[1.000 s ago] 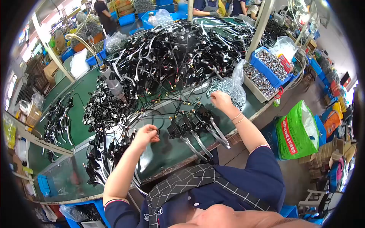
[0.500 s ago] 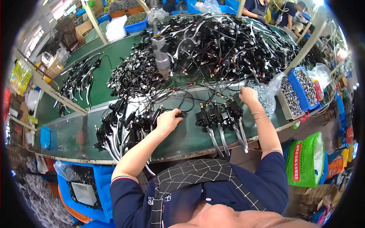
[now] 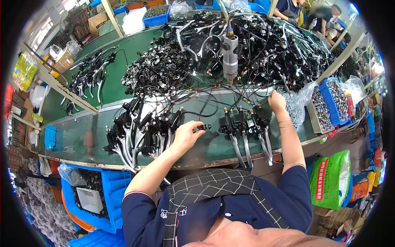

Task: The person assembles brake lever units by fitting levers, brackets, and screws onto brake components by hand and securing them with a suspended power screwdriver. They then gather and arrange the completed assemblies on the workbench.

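Note:
My left hand is closed in a pinch on a small black clamp piece, held over the green bench. To its left lies a cluster of black brake levers with silver handles. Right of the clamp piece, several more brake levers lie side by side, their handles pointing towards me. My right hand is at the left edge of a clear plastic bag of screws, its fingers drawn together. What they hold, if anything, is too small to make out. A power screwdriver hangs upright above the bench.
Behind are a heap of black clamps and a large pile of cabled levers. Blue bins of small metal parts stand at right. A blue crate sits below left. Two people are at the far right.
The hanging screwdriver has swung right. My left hand has shifted slightly right, and the clamp piece now shows clearly in its fingers. My right hand stays by the screws; the view has shifted a little.

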